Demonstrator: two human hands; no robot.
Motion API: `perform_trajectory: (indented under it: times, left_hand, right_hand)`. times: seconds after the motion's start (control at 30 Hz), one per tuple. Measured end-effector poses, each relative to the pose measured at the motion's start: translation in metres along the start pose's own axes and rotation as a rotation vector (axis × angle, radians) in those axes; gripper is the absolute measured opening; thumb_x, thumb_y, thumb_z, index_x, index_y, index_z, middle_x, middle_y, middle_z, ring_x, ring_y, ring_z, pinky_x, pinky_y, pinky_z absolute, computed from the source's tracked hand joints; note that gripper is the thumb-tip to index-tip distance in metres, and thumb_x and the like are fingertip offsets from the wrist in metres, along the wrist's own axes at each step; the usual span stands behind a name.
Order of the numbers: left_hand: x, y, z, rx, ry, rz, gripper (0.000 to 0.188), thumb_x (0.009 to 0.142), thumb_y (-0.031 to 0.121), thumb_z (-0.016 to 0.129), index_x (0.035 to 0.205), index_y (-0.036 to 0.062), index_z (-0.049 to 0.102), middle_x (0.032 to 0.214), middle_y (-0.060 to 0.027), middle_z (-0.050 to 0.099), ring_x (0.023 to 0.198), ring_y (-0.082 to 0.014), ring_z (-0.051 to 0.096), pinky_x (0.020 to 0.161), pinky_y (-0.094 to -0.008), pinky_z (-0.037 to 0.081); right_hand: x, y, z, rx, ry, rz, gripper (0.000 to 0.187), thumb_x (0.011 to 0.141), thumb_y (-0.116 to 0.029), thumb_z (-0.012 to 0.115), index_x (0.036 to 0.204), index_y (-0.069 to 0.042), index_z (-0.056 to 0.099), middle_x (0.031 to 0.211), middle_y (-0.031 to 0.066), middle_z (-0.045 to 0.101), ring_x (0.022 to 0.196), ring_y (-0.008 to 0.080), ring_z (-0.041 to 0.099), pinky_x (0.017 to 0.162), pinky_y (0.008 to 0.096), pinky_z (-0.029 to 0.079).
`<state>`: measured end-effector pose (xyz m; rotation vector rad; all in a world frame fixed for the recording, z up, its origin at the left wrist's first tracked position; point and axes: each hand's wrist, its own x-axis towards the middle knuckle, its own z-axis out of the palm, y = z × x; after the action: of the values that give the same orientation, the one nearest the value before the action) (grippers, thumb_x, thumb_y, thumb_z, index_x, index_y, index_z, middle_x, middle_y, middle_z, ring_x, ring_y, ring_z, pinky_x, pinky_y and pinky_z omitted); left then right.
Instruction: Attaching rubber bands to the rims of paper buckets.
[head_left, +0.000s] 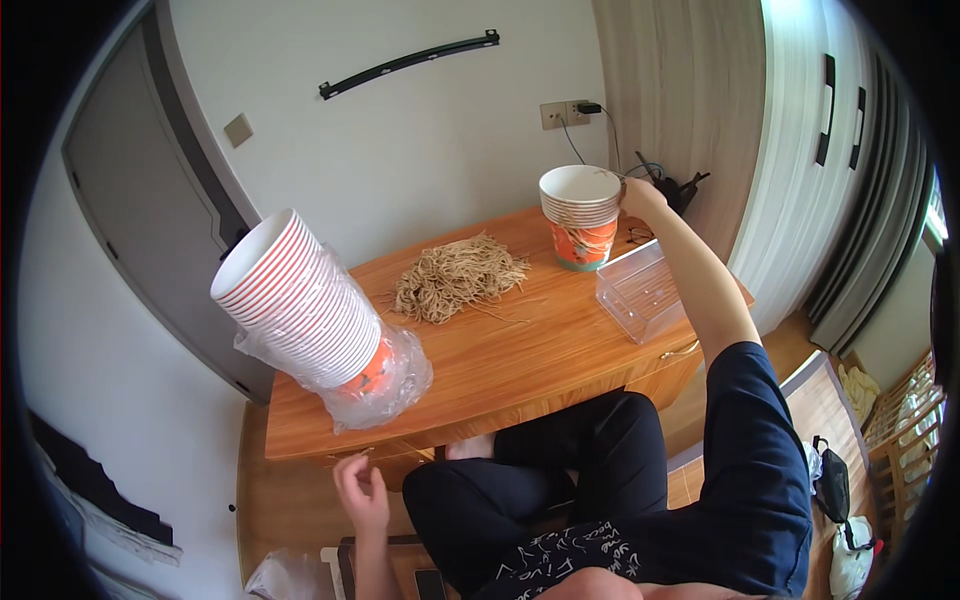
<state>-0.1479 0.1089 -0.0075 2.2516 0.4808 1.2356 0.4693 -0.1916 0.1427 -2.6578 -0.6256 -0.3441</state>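
My right hand (640, 198) reaches across the desk to the rim of a short stack of paper buckets (583, 240), white inside with orange and green printing. Its fingers look closed at the rim, but what they grip is hidden. Tan strands hang round that stack and cross its rim. Below the desk's front edge, my left hand (362, 494) is raised with nothing in it, its fingers loosely bent and apart. A heap of tan twine strands (455, 278) lies on the desk. Left of it leans a tall stack of similar buckets (305, 300), partly in clear plastic wrap.
A clear plastic box (640, 297) sits on the wooden desk (480, 360) near its right end, with glasses (640, 235) behind it. Cables and a black device (680, 190) stand by the wall. A wardrobe (800, 150) rises to the right. My legs are under the front edge.
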Motion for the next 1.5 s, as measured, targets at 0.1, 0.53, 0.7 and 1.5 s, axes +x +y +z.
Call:
perform_trajectory:
  times: [0.1,0.53,0.7,1.5]
  left_hand:
    - [0.053,0.026,-0.023,0.060,0.086,0.189,0.028,0.085,-0.006,0.064,0.111,0.0033,0.059,0.116,-0.0141,0.056,0.103,-0.0269,0.058,0.086,-0.0355,0.050]
    - [0.290,0.125,-0.084,0.663,0.189,0.583,0.036,0.096,0.023,0.060,0.129,0.0097,0.064,0.141,-0.0120,0.055,0.128,-0.0286,0.052,0.106,-0.0430,0.041]
    - [0.319,0.112,-0.073,0.354,-0.237,0.108,0.036,0.101,0.030,0.054,0.110,-0.0002,0.070,0.096,-0.0144,0.074,0.091,-0.0285,0.069,0.086,-0.0341,0.050]
    - [0.337,0.154,-0.078,0.286,-0.141,0.111,0.029,0.081,0.019,0.081,0.104,0.0018,0.074,0.091,-0.0072,0.074,0.082,-0.0135,0.069,0.075,-0.0277,0.053]
  right_hand:
    - [0.014,0.042,0.024,0.456,-0.133,-0.009,0.031,0.082,-0.007,0.061,0.112,0.002,0.065,0.081,0.0115,0.071,0.061,0.0212,0.065,0.055,0.0350,0.052]
    - [0.009,-0.046,0.033,1.531,0.676,0.073,0.003,0.090,-0.006,0.061,0.088,-0.006,0.063,0.078,-0.0023,0.058,0.068,0.0091,0.048,0.063,0.0247,0.042]
    - [-0.050,-0.147,0.080,0.740,0.091,-0.318,0.021,0.085,-0.020,0.064,0.100,-0.006,0.071,0.091,0.0127,0.072,0.084,0.0266,0.069,0.075,0.0386,0.054]
    - [-0.207,-0.124,0.094,0.717,-0.780,-0.611,0.021,0.094,-0.023,0.070,0.089,-0.003,0.064,0.080,0.0054,0.062,0.077,0.0160,0.056,0.069,0.0334,0.047]
